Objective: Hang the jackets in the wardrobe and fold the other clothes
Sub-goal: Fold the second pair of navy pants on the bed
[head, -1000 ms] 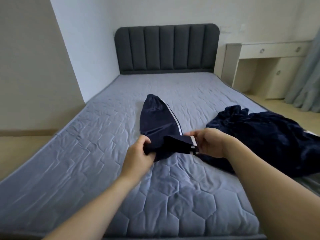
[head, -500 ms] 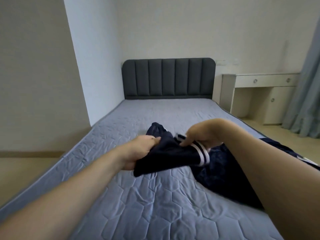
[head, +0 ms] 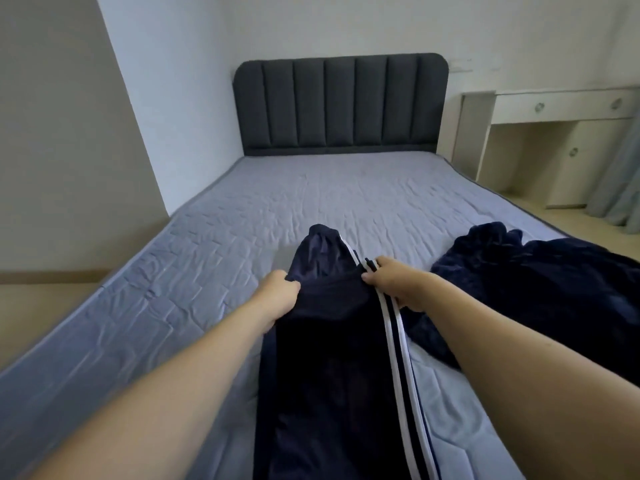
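Pants point(head: 329, 375) lie on the bed point(head: 173, 289), long axis running near-to-far between both hands. Left hand point(head: 277, 299) pinches the left edge, right hand point(head: 398, 285) the striped right edge, equally close, so folding goes lengthwise.

bed point(head: 242, 230): headboard point(head: 341, 103) at the far end, wall on its left
trousers point(head: 332, 358): lying on the bed, running from the near edge toward the middle
fleece garment point(head: 540, 289): on the bed, just right of the trousers
desk point(head: 561, 133): right of the headboard, curtain point(head: 620, 188) beside it
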